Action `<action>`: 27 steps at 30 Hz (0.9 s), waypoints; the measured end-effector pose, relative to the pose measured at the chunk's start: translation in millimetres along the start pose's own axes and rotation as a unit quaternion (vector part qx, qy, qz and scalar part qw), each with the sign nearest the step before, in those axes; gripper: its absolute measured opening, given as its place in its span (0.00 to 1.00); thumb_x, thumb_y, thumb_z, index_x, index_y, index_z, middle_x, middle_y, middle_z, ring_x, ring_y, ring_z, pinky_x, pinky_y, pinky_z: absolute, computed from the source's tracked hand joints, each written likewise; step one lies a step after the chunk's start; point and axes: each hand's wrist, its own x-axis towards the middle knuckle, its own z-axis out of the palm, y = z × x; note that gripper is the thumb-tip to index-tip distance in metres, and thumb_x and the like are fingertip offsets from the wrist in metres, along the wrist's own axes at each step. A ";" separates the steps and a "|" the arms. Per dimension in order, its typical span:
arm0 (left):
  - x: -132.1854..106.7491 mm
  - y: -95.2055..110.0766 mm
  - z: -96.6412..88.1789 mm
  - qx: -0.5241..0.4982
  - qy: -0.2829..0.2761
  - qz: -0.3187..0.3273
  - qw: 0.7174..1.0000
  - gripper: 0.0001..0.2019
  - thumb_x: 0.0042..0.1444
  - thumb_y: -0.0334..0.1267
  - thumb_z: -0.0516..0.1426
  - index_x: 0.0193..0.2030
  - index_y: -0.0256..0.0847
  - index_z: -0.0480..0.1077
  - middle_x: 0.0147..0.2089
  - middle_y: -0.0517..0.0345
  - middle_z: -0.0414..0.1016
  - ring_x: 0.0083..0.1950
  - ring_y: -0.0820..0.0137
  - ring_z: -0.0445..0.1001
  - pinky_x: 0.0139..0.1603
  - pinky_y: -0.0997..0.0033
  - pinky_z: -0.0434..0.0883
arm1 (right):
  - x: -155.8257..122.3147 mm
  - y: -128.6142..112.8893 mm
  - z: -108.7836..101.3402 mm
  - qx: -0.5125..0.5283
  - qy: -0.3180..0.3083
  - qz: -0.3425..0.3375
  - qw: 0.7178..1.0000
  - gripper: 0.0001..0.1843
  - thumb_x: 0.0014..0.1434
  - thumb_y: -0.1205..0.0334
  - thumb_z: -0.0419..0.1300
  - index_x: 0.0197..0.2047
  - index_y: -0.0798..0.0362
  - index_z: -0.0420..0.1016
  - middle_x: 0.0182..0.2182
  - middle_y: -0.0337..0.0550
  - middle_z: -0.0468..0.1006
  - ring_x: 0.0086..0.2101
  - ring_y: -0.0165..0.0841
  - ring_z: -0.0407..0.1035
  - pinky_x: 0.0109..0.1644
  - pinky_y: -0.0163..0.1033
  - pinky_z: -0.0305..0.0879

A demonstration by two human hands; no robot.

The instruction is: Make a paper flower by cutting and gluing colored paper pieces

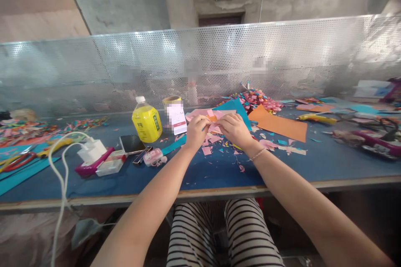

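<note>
Fingers pinched, my left hand (197, 131) and my right hand (234, 129) meet over the middle of the table, closed on a small pink paper piece (214, 125) between the fingertips. Its exact shape is partly hidden by the fingers. Just behind it show a scrap of orange paper and larger pink paper (197, 113). A blue paper sheet (236, 108) lies beyond my right hand, and an orange paper sheet (278, 123) sits to its right. Pink and blue paper scraps (206, 150) are scattered under and around both hands.
Left of my hands stand a yellow bottle (146, 121) and an upright phone (177, 117). A power strip (94, 164) with white chargers and cables lies near the left front edge. Behind is a paper-strip heap (258, 100) before a perforated metal screen (150, 66). A yellow-handled cutter (316, 119) lies right.
</note>
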 end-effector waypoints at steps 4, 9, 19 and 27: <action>0.4 -1.0 0.4 -0.005 -0.011 -0.012 1.000 0.05 0.51 0.28 0.54 0.28 0.39 0.67 0.31 0.58 0.70 0.36 0.71 0.68 0.37 0.69 0.66 | 0.7 -2.5 -1.2 -0.010 -0.006 0.035 0.999 0.09 0.57 0.66 0.50 0.38 0.54 0.70 0.36 0.46 0.72 0.40 0.36 0.61 0.42 0.41 0.57; 1.3 -0.9 -0.4 -0.003 -0.011 -0.007 1.000 0.05 0.52 0.29 0.53 0.28 0.40 0.67 0.31 0.57 0.70 0.37 0.71 0.68 0.38 0.68 0.65 | 0.6 -2.5 -1.9 -0.007 -0.019 0.020 1.000 0.10 0.56 0.68 0.49 0.39 0.52 0.69 0.36 0.46 0.71 0.40 0.37 0.60 0.42 0.42 0.58; 3.6 4.8 -5.3 0.032 -0.028 -0.034 0.999 0.06 0.50 0.27 0.54 0.26 0.42 0.67 0.30 0.59 0.73 0.38 0.68 0.68 0.40 0.66 0.61 | 2.4 -1.8 5.8 0.094 -0.007 0.055 0.994 0.08 0.55 0.70 0.50 0.34 0.51 0.68 0.33 0.45 0.70 0.37 0.35 0.62 0.43 0.43 0.61; 2.7 -3.1 3.9 -0.120 -0.036 -0.241 0.962 0.02 0.45 0.32 0.58 0.25 0.39 0.67 0.27 0.60 0.69 0.31 0.72 0.67 0.34 0.72 0.63 | 0.4 4.5 9.6 0.125 0.070 0.132 0.981 0.14 0.52 0.66 0.55 0.43 0.54 0.63 0.39 0.49 0.68 0.43 0.38 0.61 0.48 0.47 0.61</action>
